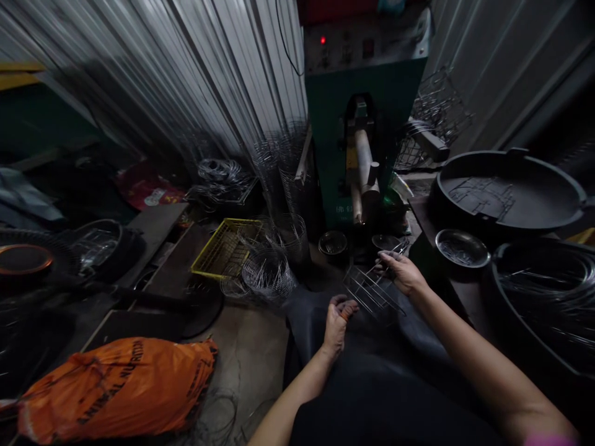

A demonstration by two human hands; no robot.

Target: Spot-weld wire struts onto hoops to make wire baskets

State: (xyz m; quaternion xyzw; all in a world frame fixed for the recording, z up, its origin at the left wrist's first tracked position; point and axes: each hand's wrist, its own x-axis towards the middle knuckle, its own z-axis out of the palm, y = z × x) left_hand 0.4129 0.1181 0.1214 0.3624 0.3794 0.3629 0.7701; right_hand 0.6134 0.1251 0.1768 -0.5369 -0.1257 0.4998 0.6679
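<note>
"Two hands logged nearest. State of each?"

"Right hand (400,272): fingers pinched on a wire frame (370,290), at its side toward the green machine (332,124). Left hand (338,317): fingers curled at the opposite end of the frame, away from the machine; cannot tell whether it grips or only touches. Orange band on one finger."

"Position of the frame?"

"In front of the green machine, on the worker's side, apart from its projecting rods. Tilted, over a dark cloth (372,371)."

"Items close by?"

"Orange bag (123,390), printed, well left of the machine and nearer than it. Wire coils (564,285) well to the machine's right, also nearer."

"Next row out?"

"Left of the machine, in front: a wire mesh cylinder (272,275), with a yellow-rimmed basket (208,245) just beside it. Right of the machine: a metal bowl (465,264) of small pieces; past it, a round black pan (543,193) with wire parts inside."

"Farthest?"

"Red light (323,40) lit on the machine's upper panel; corrugated wall (223,62) behind and left of the machine."
</note>
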